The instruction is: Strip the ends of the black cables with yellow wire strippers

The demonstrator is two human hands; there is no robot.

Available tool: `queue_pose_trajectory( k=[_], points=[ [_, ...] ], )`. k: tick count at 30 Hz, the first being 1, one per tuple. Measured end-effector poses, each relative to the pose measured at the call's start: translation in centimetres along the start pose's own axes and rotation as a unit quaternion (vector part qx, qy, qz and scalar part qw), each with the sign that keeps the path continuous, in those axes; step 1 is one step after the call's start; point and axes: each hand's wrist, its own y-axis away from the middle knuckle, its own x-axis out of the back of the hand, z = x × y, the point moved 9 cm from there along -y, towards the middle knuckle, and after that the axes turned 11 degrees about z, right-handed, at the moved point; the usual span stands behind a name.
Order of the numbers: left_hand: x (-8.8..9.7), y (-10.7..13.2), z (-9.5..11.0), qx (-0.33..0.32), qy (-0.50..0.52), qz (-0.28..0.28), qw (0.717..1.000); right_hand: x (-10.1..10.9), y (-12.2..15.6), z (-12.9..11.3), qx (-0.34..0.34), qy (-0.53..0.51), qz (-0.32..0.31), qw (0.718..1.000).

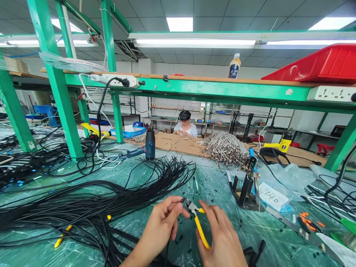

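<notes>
My right hand (pixel 221 233) is closed round yellow-handled cutting pliers (pixel 198 220), with their metal jaws pointing up and left. My left hand (pixel 164 222) pinches something small and dark at the jaws; I cannot make out what it is, though a black wire runs down from under the hand. Both hands are at the near edge of the bench, over green plastic sheeting (pixel 211 185). A large bundle of black cables (pixel 97 196) lies fanned out just left of my left hand.
A blue heat gun (pixel 148 144) stands upright behind the cables. A black metal stand (pixel 246 185) and a paper label marked 240 (pixel 274 196) sit to the right. Grey wire bundles (pixel 225 148) lie on cardboard. A person sits across the bench. Green frame posts (pixel 55 81) rise at the left.
</notes>
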Motion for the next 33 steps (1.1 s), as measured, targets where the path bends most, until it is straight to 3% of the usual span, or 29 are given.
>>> queue_pose_trajectory(
  k=[6, 12, 18, 28, 33],
  points=[
    [0.3, 0.8, 0.5, -0.054, -0.105, 0.036, 0.992, -0.1, 0.1, -0.4, 0.000, 0.019, -0.001, 1.000],
    [0.7, 1.3, 1.9, -0.150, -0.218, 0.077, 0.961, 0.0, 0.3, -0.7, -0.001, 0.033, 0.020, 0.999],
    [0.2, 1.8, 2.1, -0.193, -0.287, 0.077, 0.935, 0.0, 0.4, -1.4, -0.014, 0.040, 0.053, 0.998],
    [0.0, 2.2, 2.1, -0.169, -0.278, 0.066, 0.943, -1.5, 0.9, -0.3, -0.003, 0.044, -0.023, 0.999],
    [-0.2, 1.5, 1.1, -0.092, -0.149, 0.050, 0.983, -2.3, 0.9, -0.3, -0.010, -0.051, -0.067, 0.996]
  ],
)
